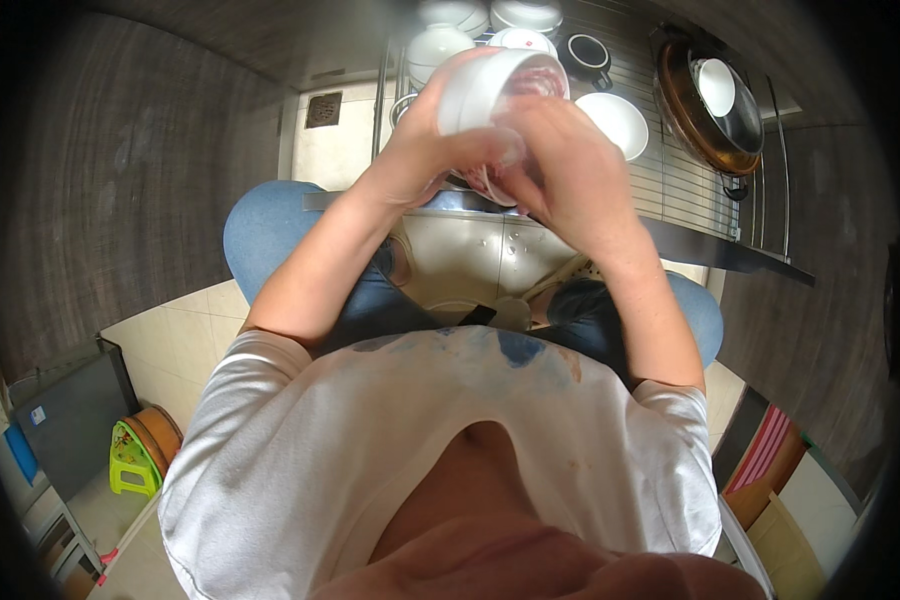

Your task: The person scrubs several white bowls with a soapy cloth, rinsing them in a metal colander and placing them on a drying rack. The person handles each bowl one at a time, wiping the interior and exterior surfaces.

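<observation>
My left hand (pixel 424 142) grips a white bowl (pixel 469 94) from its left side, with the thumb across the front. The bowl is tipped so its mouth faces right. My right hand (pixel 570 150) is at the bowl's mouth, its fingers on a red-and-white cloth (pixel 487 184). Part of the cloth hangs below the hands, and reddish patches show inside the bowl, blurred. Both hands are above the front of a pulled-out wire rack drawer (pixel 690 187). Beyond them in the rack are a small white bowl (pixel 613 126) and a black cup (pixel 585 60) lying upside down.
Stacked white bowls (pixel 442 49) stand at the back of the rack. A brown pan (pixel 675 105) leans at the right, a small white bowl (pixel 716 88) inside it. Dark wood-grain cabinet fronts (pixel 142 150) flank both sides. A green plastic stool (pixel 131 461) is at lower left.
</observation>
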A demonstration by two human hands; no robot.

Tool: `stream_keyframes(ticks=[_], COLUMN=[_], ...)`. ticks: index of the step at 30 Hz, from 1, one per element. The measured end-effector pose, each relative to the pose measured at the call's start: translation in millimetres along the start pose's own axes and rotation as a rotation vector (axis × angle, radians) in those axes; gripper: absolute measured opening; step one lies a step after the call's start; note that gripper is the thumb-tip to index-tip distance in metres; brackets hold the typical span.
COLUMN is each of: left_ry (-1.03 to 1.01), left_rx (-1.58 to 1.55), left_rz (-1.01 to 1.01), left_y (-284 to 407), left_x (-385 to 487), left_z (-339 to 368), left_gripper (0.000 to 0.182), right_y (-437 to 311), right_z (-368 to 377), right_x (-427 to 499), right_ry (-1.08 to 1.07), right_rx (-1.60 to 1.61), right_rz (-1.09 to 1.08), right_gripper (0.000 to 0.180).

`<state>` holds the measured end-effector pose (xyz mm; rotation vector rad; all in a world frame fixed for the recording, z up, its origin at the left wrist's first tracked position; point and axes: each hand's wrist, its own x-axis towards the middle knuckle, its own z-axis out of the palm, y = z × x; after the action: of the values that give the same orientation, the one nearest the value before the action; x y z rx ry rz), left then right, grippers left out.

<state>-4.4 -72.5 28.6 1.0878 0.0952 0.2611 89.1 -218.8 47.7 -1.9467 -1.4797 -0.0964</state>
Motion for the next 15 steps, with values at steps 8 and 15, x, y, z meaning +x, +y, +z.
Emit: stream_keyframes(ticks=[8,15], left_ry=[-0.119,-0.028], left_rx=[0.565,0.286], left_rz=[0.295,0.243], left_y=[1.0,-8.9], left_x=[0.7,3.8], left_z=[-0.3,-8.1], left_gripper=[0.095,0.09], right_y=[-3.3,27.0], right_z=[-2.3,-14.4], right_x=[-9.2,-19.1], right_ry=[-0.268,0.228], right_rx=[0.84,2.029], right_rz=[0.603,0.366], right_gripper=[0.021,0.045])
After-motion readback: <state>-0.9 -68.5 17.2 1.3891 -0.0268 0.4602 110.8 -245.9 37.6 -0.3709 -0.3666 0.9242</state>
